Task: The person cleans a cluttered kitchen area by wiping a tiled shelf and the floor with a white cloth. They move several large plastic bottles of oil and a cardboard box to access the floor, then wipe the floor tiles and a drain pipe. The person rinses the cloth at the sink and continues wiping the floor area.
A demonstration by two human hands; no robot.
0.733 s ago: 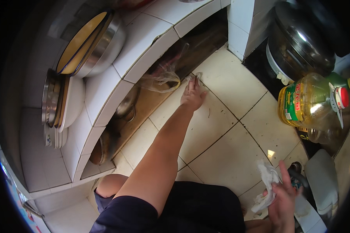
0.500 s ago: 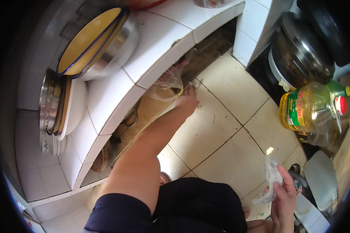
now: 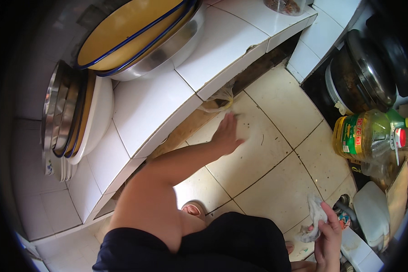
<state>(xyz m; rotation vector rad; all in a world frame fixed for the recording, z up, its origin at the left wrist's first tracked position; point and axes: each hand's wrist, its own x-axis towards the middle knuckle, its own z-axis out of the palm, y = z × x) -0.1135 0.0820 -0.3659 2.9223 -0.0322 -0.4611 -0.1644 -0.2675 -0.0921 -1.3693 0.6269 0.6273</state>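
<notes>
Holding white wad (image 3: 316,211) in right fingers (image 3: 332,216)

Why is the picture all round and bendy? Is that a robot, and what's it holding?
No robot here! These are a person's own two bare hands. The camera sits on the person's head, looking down, and its very wide lens bends straight edges.

The left hand is over the cream tiled floor. It's too blurry to tell whether it holds anything. On the tiles lie small dark specks and a thin dark strand. The right hand holds a crumpled white cloth or tissue.

On the left, bowls stand on a white tiled ledge, such as the yellow ones with blue rims. On the right is a big bottle of yellow liquid with a red cap.
</notes>
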